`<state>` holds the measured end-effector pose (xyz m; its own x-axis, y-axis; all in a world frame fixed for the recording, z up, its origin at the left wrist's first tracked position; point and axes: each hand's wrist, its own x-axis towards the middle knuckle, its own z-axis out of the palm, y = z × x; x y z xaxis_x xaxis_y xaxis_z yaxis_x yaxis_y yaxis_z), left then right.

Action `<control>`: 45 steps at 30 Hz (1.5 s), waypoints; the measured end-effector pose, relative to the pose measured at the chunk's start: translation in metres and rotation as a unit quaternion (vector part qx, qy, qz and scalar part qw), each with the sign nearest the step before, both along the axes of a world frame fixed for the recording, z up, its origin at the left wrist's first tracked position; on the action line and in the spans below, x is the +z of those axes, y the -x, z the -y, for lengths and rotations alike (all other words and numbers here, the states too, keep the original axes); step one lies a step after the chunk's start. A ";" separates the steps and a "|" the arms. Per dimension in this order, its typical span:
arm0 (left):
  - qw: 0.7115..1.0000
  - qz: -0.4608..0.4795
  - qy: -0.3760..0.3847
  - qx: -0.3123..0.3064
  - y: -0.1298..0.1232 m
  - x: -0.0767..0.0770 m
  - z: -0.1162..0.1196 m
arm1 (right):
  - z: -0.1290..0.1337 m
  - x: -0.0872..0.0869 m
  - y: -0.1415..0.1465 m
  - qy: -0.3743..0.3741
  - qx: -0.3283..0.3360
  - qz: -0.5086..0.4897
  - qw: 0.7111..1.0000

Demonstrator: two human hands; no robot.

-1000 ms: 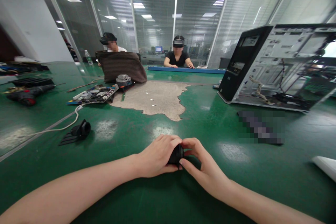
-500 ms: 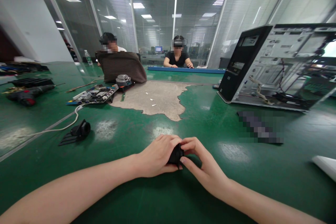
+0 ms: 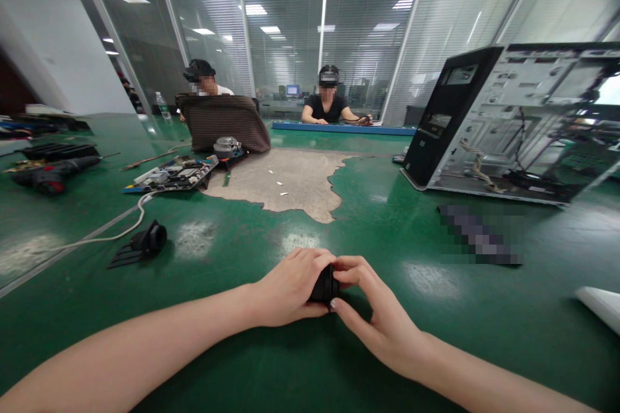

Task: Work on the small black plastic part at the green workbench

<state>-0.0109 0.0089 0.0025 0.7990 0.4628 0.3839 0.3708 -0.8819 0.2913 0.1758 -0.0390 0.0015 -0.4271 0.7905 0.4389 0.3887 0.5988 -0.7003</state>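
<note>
Low over the green tabletop, a small black plastic part sits between my two hands. My left hand is wrapped around its left side, with the thumb below and the fingers over the top. From the right, my right hand grips the ridged rim with its thumb at the lower edge and fingertips at the upper edge. Much of the part is hidden by the fingers, so its kind is not clear. Another black plastic piece, with a round end and slatted fins, lies to the left.
An open computer case stands at right, near a blurred dark flat item. A circuit board, a white cable and a power drill lie at left. Two people sit across the table, one behind a brown cover.
My right thumb has shifted slightly down and left along the part's rim. My left hand stays where it was. A person across the table has raised a hand holding something dark.
</note>
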 end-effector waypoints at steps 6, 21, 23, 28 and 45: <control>1.000 0.001 0.002 0.009 0.000 0.001 0.000 | -0.002 0.000 0.001 0.032 -0.009 -0.033 0.999; 1.000 0.002 0.001 0.001 0.000 0.001 0.000 | 0.000 0.001 0.000 -0.012 -0.014 0.007 1.000; 1.000 -0.001 0.006 0.003 0.000 0.003 0.001 | -0.001 0.000 0.001 0.001 -0.016 -0.006 1.000; 1.000 -0.009 0.008 0.007 0.000 0.005 0.002 | -0.003 0.000 0.002 0.022 -0.016 -0.005 1.000; 1.000 0.004 0.011 0.005 0.001 0.002 0.001 | -0.003 0.000 0.003 0.022 -0.024 -0.031 0.999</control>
<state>-0.0115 0.0078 0.0045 0.7908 0.4794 0.3805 0.3774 -0.8714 0.3134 0.1732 -0.0356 0.0011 -0.3607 0.8293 0.4269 0.3720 0.5476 -0.7495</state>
